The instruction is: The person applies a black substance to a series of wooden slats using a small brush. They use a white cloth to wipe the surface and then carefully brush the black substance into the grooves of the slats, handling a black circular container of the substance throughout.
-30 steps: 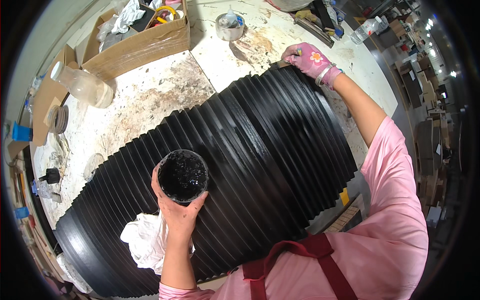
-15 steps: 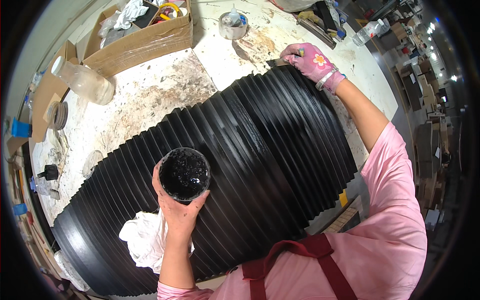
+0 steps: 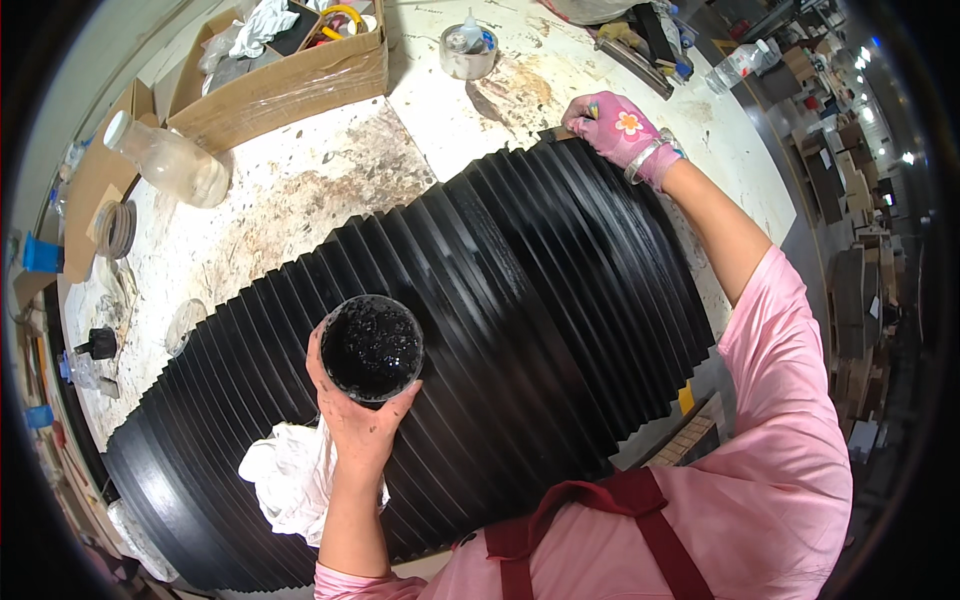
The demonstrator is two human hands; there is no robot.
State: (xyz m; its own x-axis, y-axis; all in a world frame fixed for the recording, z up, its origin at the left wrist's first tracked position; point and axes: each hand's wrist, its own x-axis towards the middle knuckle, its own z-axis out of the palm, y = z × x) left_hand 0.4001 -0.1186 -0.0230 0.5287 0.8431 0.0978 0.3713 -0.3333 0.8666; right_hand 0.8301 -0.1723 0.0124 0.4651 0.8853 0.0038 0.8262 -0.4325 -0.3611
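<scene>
A large black ribbed bellows [image 3: 480, 300] lies slantwise across the table. My bare left hand [image 3: 362, 425] is wrapped round a round cup [image 3: 372, 348] of glossy black liquid, held above the bellows' middle. In a pink glove with a flower on its back, my right hand [image 3: 615, 130] is closed at the far right end of the bellows. A small flat tool [image 3: 558, 134] with a dark edge sticks out from its fingers, touching or just over the outermost ribs; its kind is hidden. Beside my left wrist, a crumpled white cloth [image 3: 290, 480] rests on the bellows.
The stained white table [image 3: 300, 190] carries an open cardboard box [image 3: 290, 95] of odds and ends, a cloudy plastic bottle [image 3: 170, 160] and a roll of tape [image 3: 467, 55] with a small dropper bottle in it. Several tools [image 3: 640, 60] lie at the far right, near a clear bottle [image 3: 735, 65].
My right hand has shifted slightly along the far edge of the bellows, with the flat tool still in its fingers. My left hand and the cup have hardly moved.
</scene>
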